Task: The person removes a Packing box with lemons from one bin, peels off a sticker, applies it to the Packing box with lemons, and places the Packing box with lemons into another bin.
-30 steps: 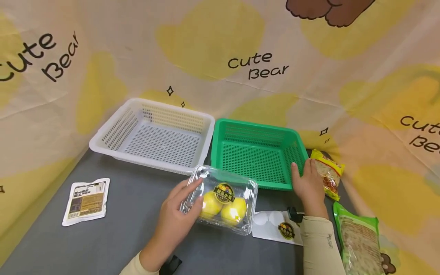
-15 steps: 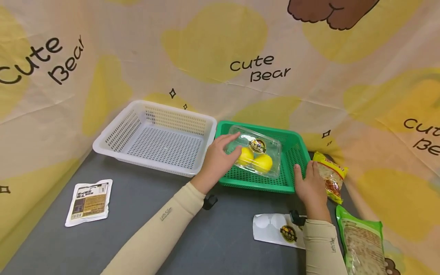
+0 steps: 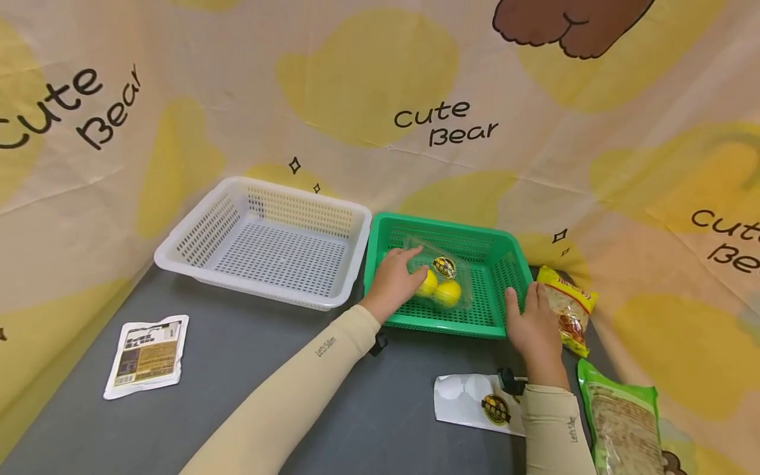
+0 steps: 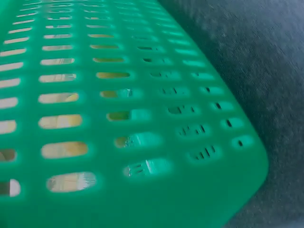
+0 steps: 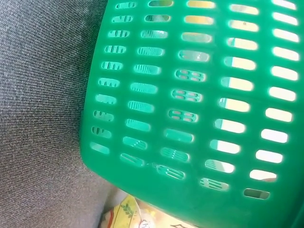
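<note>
My left hand (image 3: 393, 282) reaches over the front left of the green plastic basket (image 3: 451, 328) and grips the left end of a clear plastic fruit box (image 3: 444, 267), thumb over its lid. Round yellow fruits (image 3: 448, 293) show through the lid, which bears a dark round label. The box sits low inside the basket, slightly blurred. At the basket's front right corner my right hand (image 3: 537, 333) rests against the rim, fingers straight. Both wrist views show slotted basket walls (image 4: 156, 199) (image 5: 142, 161), with neither hand visible there.
A white basket (image 3: 261, 282) stands left of the green one. A white pouch (image 3: 148, 356) lies on the grey table (image 3: 380, 409) at left. On the right are a yellow snack packet (image 3: 569, 310), a green-edged bag (image 3: 626, 422) and a white label sheet (image 3: 466, 399). Printed cloth hangs behind.
My left hand has carried the fruit box from above the table, forward and right, into the green basket and lowered it there. The right hand has stayed at the basket's corner.
</note>
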A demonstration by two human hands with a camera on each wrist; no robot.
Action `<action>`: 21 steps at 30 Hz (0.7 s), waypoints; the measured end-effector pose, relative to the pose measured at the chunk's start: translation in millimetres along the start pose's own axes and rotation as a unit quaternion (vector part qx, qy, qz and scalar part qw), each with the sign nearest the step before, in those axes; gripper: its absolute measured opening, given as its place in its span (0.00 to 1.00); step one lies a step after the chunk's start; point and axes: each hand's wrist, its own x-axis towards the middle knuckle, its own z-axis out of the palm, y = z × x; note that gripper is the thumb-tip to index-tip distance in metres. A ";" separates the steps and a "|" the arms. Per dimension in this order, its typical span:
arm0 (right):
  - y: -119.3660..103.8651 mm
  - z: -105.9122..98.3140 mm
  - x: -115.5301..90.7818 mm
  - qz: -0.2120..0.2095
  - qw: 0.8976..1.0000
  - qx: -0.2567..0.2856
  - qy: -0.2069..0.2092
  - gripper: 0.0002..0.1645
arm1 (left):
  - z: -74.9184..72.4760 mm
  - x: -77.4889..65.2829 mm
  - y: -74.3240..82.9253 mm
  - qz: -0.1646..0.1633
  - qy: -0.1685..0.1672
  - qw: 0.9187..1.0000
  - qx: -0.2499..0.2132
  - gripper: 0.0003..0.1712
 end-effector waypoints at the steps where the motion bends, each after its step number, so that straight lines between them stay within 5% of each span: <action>1: 0.0 -0.1 -0.4 0.001 1.000 0.000 0.000 0.56 | 0.3 0.4 -0.3 0.000 -0.006 1.000 0.005 0.31; 10: 0.3 1.8 0.2 -0.002 1.000 -0.003 0.003 0.57 | 2.6 3.0 -0.3 -0.030 -0.094 0.987 0.130 0.33; 14: -0.6 0.6 3.0 -0.007 1.000 -0.005 0.007 0.57 | 4.6 5.0 -0.4 -0.035 -0.102 0.980 0.168 0.34; 21: -1.3 -1.5 6.7 -0.005 1.000 0.003 -0.006 0.57 | 4.6 5.5 1.0 0.055 -0.057 0.961 0.266 0.35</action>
